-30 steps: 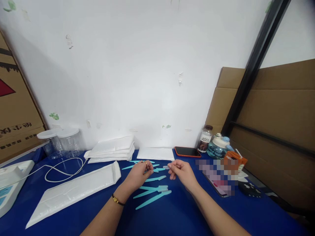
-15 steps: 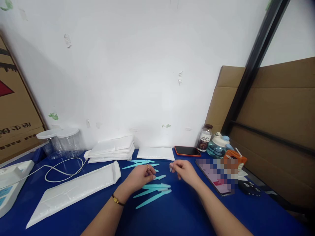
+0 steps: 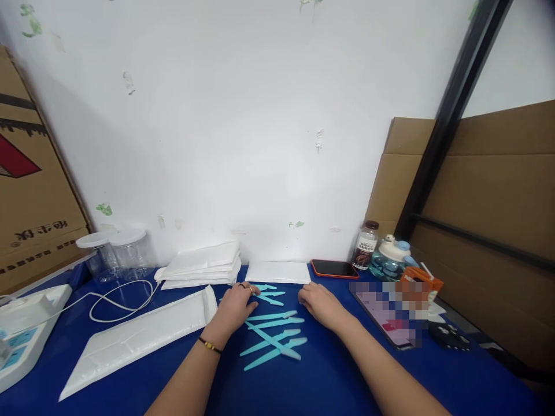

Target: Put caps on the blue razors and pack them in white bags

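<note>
Several thin teal plastic sticks lie scattered on the blue table between my hands. My left hand, with a ring and a thin bracelet, rests palm down at the left edge of the sticks, fingers stretched toward the farthest ones. Palm down on the table just right of the sticks lies my right hand, its fingers loosely together. Neither hand shows anything held.
A long white padded envelope lies left of my left hand, with a stack of white envelopes behind it. A white sheet, a phone, bottles, clear jars, a white cable and a white device ring the table. Cardboard stands at both sides.
Both hands have dropped from a raised pinching pose onto the table. The sticks lie more spread out than before. The camera has shifted slightly.
</note>
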Available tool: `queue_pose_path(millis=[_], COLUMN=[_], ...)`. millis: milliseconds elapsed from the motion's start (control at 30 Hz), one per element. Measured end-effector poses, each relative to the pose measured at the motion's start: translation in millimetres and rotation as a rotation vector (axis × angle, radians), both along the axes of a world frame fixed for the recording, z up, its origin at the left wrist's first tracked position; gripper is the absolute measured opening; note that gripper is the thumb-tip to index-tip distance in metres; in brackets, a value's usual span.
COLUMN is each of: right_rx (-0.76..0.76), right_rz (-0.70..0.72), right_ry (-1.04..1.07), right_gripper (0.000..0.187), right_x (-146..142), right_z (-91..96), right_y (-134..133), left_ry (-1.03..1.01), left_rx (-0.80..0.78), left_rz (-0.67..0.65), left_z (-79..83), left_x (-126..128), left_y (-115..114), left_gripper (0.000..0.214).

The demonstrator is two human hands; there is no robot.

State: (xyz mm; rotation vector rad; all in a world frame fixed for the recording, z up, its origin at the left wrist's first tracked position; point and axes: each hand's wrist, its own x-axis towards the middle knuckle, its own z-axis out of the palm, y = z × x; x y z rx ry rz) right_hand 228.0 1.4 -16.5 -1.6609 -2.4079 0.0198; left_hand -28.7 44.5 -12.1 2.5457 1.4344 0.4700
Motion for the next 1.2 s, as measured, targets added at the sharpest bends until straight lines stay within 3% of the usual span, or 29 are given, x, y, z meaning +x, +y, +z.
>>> queue_pose_path(millis=[167, 500, 567, 633, 733, 833, 1200], right_rx=[-0.032, -0.137, -0.100, -0.093, -0.135, -0.152, -0.148], right_rz=[-0.030, 0.013, -0.010, -0.040, -0.048, -0.028, -0.002], right_ry=[0.027, 0.290, 0.439, 0.723, 1.209, 1.442, 1.472], right_gripper=[0.019, 0.014, 0.011, 0.005, 0.019, 0.030, 0.036], right_x=[-3, 4, 6, 7, 3, -4, -24], right_z=[-3.1, -2.5, -1.7, 0.0, 4.9, 10.4, 7.3], right_y=[-2, -8, -7, -5, -5, -8, -12], left_ry=[0.004, -0.050, -0.098, -0.189, -0.392, -0.526, -0.562], left_rx=[0.022, -0.022, 0.010, 0.001, -0.140, -0.247, -0.303], left_rz=[-0.124, -0.063, -0.067, -0.076, -0.122, -0.182, -0.220], left_z=[-2.4, -5.3, -2.0, 1.4, 4.6, 6.9, 11.8], left_x=[15, 17, 17, 19, 25, 30, 36], left_y=[-4, 3, 3, 2, -2, -8, -17], left_gripper=[0.022, 0.007, 0.008, 0.010, 0.015, 0.016, 0.016])
